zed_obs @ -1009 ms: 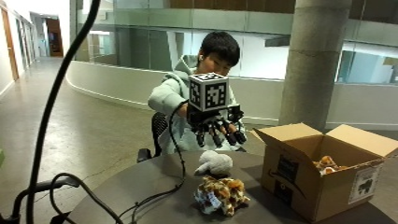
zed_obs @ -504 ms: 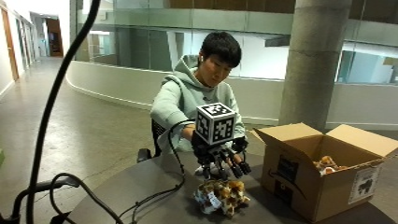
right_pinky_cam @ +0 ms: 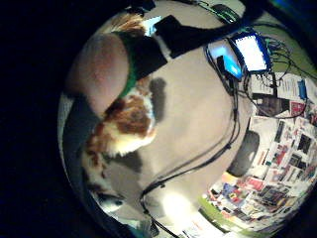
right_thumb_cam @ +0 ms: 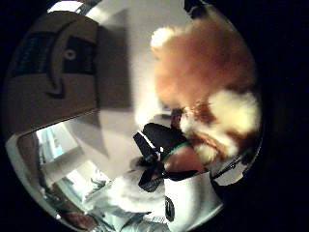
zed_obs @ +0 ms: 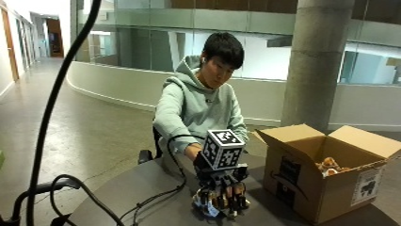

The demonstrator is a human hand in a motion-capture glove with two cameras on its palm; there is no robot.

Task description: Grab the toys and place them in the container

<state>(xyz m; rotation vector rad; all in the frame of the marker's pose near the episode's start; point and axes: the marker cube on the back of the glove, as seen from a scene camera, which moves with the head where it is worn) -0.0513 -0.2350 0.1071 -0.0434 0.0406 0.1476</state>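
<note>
In the outside view my gloved right hand (zed_obs: 220, 186) is down on an orange and white plush toy (zed_obs: 202, 203) on the dark table (zed_obs: 119, 197). Its fingers curl down around the toy. The thumb side palm view shows the plush (right_thumb_cam: 207, 87) close to the palm and my thumb (right_thumb_cam: 176, 154) against it. A finger (right_pinky_cam: 101, 69) lies beside the same plush (right_pinky_cam: 124, 124) in the little finger side view. An open cardboard box (zed_obs: 294, 174) stands to the right with another plush toy (zed_obs: 327, 165) inside. White fluff (right_thumb_cam: 128, 193) shows by my thumb.
Black cables (zed_obs: 156, 197) trail across the table from my hand toward its left edge. A black curved pole (zed_obs: 56, 94) crosses the left foreground. The box's side (right_thumb_cam: 48, 72) is close to the toy. The seated person's other hand is hidden.
My hand has come down from above the toys onto the orange and white plush. The white toy seen behind it a second ago is now hidden by the hand.
</note>
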